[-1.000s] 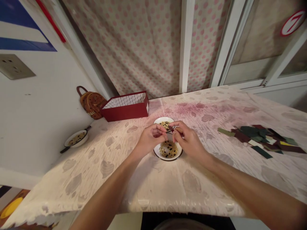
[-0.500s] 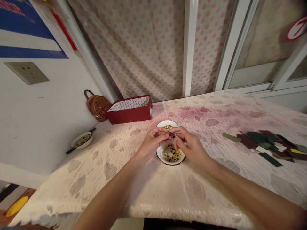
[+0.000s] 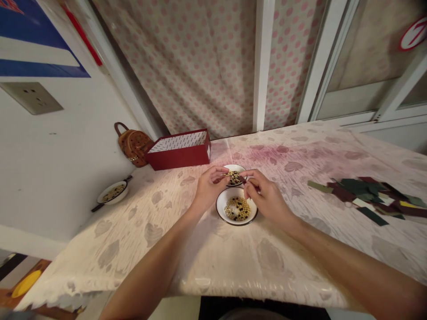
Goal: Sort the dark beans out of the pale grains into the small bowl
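White bowls [image 3: 236, 223] — two — hold beads [image 3: 237, 209]; left hand [image 3: 210, 189], right hand [image 3: 267, 198] pinch narrowly above.

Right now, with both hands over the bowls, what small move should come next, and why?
Probably lower the left fingertips into the far bowl of grains: they sit at its rim, while the right hand pinches a small dark red item.

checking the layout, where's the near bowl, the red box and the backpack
near bowl [image 3: 236, 223], head view, front rim
red box [image 3: 180, 156], head view, front wall
backpack [image 3: 133, 146], head view, middle of its body
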Demonstrator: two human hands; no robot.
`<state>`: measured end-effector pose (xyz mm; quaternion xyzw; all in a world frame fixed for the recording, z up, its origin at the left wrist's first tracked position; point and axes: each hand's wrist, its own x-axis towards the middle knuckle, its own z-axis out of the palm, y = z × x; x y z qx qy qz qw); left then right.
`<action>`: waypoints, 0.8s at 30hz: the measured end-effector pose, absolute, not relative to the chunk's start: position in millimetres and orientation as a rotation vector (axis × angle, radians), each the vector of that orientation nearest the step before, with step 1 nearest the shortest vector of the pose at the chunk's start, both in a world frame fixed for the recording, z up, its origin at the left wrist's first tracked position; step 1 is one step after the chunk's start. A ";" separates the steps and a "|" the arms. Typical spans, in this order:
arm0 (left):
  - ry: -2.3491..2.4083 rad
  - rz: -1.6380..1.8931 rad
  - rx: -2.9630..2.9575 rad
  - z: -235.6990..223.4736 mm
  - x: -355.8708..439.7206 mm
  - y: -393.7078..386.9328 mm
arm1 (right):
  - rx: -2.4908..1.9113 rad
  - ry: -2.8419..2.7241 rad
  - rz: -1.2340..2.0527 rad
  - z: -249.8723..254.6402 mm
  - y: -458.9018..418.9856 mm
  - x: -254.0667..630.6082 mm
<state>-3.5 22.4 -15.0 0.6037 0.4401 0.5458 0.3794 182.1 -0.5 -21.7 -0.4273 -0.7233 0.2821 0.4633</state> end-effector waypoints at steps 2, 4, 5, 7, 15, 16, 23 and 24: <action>1.192 1.254 1.745 -10.7 -4.4 15.3 | -1.070 -1.769 0.672 -19.8 -0.8 182.6; 1.232 1.037 1.968 -5.9 -3.5 6.2 | -1.075 -1.767 0.654 -18.8 -1.1 182.9; 1.245 0.919 2.080 -4.0 -2.4 2.2 | -1.076 -1.769 0.649 -18.8 -1.2 183.0; 1.268 0.695 2.291 -1.5 1.1 -3.6 | -1.080 -1.771 0.645 -19.1 -1.2 183.0; 1.311 0.309 2.591 -0.7 7.7 -7.9 | -1.088 -1.803 0.632 -20.9 0.8 183.2; 1.320 0.301 2.596 -0.9 6.9 -8.3 | -1.085 -1.804 0.635 -21.2 1.0 183.3; 1.329 0.357 2.634 -4.8 2.0 -8.0 | -1.060 -1.808 0.639 -23.0 1.1 182.6; 1.316 0.393 2.625 -5.4 1.5 -7.6 | -1.060 -1.807 0.642 -23.2 1.1 182.4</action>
